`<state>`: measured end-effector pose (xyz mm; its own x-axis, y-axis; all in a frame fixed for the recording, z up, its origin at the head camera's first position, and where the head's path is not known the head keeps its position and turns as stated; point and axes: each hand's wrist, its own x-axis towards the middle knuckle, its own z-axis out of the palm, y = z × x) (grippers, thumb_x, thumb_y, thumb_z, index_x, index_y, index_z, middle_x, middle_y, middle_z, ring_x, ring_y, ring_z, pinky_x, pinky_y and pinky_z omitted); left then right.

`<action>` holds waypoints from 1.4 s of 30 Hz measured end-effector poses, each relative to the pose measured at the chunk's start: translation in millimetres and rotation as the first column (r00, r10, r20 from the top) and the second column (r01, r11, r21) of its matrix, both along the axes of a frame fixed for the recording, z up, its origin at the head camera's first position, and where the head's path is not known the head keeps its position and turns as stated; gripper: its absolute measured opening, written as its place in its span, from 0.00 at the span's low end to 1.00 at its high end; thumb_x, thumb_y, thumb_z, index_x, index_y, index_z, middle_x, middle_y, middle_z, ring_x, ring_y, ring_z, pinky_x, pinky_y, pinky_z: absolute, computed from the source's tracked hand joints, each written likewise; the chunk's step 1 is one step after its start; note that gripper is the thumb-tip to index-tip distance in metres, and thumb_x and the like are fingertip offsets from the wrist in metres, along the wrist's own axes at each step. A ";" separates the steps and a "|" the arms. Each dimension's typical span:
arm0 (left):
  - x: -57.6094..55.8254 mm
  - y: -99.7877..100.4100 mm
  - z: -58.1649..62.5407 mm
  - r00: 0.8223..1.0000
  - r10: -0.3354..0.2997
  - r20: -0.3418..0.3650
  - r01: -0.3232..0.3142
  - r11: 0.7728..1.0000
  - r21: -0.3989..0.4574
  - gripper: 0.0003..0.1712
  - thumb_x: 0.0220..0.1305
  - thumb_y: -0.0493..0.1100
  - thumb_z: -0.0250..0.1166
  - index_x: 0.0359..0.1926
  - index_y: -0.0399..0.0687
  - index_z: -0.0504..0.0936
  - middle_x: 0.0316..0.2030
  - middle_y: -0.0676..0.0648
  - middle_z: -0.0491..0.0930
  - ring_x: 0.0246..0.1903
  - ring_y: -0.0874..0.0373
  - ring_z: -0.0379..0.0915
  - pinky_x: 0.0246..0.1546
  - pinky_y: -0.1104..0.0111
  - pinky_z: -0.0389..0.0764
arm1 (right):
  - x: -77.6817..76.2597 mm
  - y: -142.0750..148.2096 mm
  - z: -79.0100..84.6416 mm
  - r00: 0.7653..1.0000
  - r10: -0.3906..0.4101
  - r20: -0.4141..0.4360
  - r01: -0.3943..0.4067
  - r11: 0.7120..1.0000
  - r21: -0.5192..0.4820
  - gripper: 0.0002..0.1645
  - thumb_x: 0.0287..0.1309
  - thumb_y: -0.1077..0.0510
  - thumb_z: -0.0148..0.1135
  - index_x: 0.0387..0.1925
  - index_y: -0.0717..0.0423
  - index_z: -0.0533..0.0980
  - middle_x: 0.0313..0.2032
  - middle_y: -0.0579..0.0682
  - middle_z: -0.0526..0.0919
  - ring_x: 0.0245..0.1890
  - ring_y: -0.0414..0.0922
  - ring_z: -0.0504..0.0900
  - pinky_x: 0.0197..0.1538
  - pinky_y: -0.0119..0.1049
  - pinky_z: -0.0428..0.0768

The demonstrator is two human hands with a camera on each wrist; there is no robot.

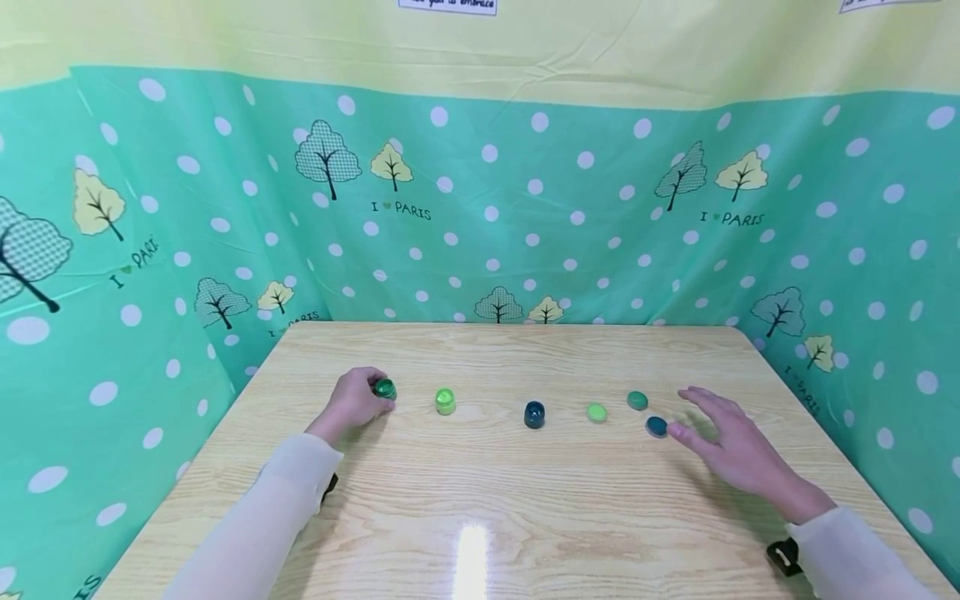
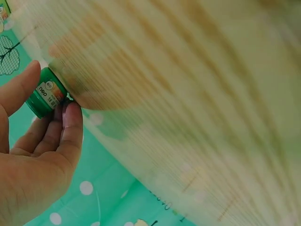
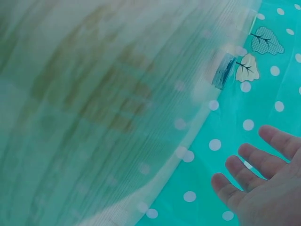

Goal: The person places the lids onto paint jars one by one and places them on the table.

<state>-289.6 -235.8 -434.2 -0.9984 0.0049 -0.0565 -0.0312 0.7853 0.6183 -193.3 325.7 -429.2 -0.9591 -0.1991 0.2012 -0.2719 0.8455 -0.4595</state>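
My left hand (image 1: 352,403) holds a small dark green paint jar (image 1: 386,389) at the left of the table. In the left wrist view the thumb lies on one side of the labelled green jar (image 2: 48,92) and the fingers on the other. To its right stand an uncapped light green jar (image 1: 446,402) and an uncapped dark blue jar (image 1: 534,414). My right hand (image 1: 731,446) hovers at the right with spread fingers and holds nothing. Nearest to its thumb is a dark blue lid (image 1: 656,427). A green lid (image 1: 637,401) and a light green lid (image 1: 597,412) lie close by.
The wooden table (image 1: 487,483) carries the jars and lids in a loose row across its middle. Behind and at both sides hangs a green dotted curtain (image 1: 510,200) printed with trees. A bright light reflection shows near the front.
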 end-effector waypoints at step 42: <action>30.9 18.6 20.1 0.998 -0.038 -0.054 0.045 0.992 0.121 0.16 0.52 0.40 0.73 0.43 0.47 0.81 0.39 0.47 0.80 0.40 0.53 0.77 0.38 0.64 0.80 | -12.2 -7.1 -0.4 1.000 -0.011 -0.008 0.011 1.000 -0.001 0.43 0.62 0.34 0.53 0.69 0.55 0.61 0.67 0.64 0.62 0.65 0.68 0.57 0.56 0.70 0.58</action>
